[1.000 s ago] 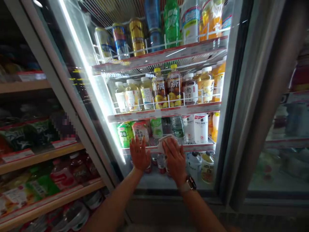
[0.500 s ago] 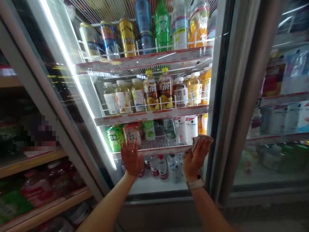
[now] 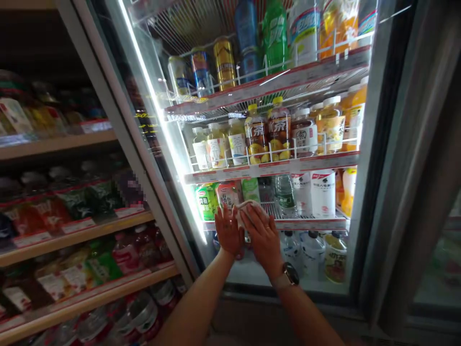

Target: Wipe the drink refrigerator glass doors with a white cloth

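My left hand [image 3: 229, 234] lies flat with its fingers spread, palm against the glass door [image 3: 248, 276] of a lit drinks fridge. Right beside it, my right hand [image 3: 265, 242] presses a pale cloth [image 3: 246, 204] to the same glass. Part of the cloth shows past the fingertips; the rest is hidden beneath the hand. A watch [image 3: 290, 274] is on the right wrist. Behind the glass near the hands stand a red drink carton [image 3: 227, 193], a green carton [image 3: 206, 202] and a clear bottle [image 3: 285, 194].
Inside the fridge, wire-railed shelves [image 3: 273, 168] hold several bottles and cans. Dark metal door framing [image 3: 391, 192] runs up the right side. Wooden-edged shelves [image 3: 82, 228] full of bottled drinks are at the left. A bright light strip [image 3: 154, 101] lines the fridge's left edge.
My right hand has swept left across the glass with the cloth, from the door's right side to beside my left hand. The left hand stays on the glass; the view has shifted left.
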Demonstrator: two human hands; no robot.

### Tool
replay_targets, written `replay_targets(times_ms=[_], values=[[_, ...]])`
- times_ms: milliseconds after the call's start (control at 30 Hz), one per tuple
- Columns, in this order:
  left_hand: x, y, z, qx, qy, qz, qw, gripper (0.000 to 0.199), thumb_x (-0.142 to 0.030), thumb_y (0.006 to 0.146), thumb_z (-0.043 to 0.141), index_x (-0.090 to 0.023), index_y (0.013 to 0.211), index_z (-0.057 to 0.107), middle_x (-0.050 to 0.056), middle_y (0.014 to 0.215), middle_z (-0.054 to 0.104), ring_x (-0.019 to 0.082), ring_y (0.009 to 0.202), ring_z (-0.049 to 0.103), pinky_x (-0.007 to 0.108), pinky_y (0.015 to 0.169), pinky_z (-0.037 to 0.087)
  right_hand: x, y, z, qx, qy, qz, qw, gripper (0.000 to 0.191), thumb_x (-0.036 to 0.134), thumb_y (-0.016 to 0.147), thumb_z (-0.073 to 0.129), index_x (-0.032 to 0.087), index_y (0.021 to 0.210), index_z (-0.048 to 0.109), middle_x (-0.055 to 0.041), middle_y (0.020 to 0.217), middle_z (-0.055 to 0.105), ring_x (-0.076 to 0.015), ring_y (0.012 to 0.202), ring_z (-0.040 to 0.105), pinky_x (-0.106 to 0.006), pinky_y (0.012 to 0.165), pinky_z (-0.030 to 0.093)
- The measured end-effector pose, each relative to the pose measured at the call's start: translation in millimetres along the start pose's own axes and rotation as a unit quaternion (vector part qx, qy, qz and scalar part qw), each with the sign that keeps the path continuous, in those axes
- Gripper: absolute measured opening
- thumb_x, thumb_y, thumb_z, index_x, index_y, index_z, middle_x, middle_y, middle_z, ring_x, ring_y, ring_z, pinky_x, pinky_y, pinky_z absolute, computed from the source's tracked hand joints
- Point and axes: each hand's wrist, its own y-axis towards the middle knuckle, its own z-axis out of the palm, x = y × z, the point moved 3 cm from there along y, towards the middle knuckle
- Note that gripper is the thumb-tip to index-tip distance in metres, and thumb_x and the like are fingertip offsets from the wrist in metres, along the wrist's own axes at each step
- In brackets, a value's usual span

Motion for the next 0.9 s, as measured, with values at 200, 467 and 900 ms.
replay_targets(times_ms=[200,467,900], values=[[-2,3,-5.0,0.013,-0.021,0.003,1.0,0.064,-0.03,0.097,0.042,-0.019,0.155,0.019,0.012,0.163,0.013,0.031,0.151,0.011,0.052,0.119,0.023,-105,-20,-59,-0.114,-0.071,0.106,0.985,0.06,0.011,0.089,0.039,0.023,0.148,0.042,-0.0109,0.155,0.039,-0.0294,0.146,0.029,-0.06,0.118,0.018],[-4,5,-4.5,-0.01,-0.039,-0.004,0.999,0.062,-0.029,0.097,0.043,-0.019,0.154,0.022,0.012,0.163,0.015,0.031,0.151,0.012,0.051,0.121,0.019,-174,-72,-92,-0.196,-0.116,0.224,0.948,0.063,0.019,0.089,0.042,0.014,0.152,0.034,-0.0179,0.16,0.025,-0.0372,0.146,0.024,-0.063,0.115,0.027],[1,-2,2.4,0.01,-0.009,-0.005,1.0,0.059,-0.035,0.098,0.037,-0.019,0.154,0.023,0.013,0.162,0.018,0.03,0.151,0.012,0.053,0.12,0.022,11,-32,23,-0.009,-0.055,0.117,0.992,0.065,0.022,0.096,0.043,0.021,0.157,0.018,-0.0167,0.159,0.027,-0.0334,0.15,0.014,-0.059,0.116,0.022]])
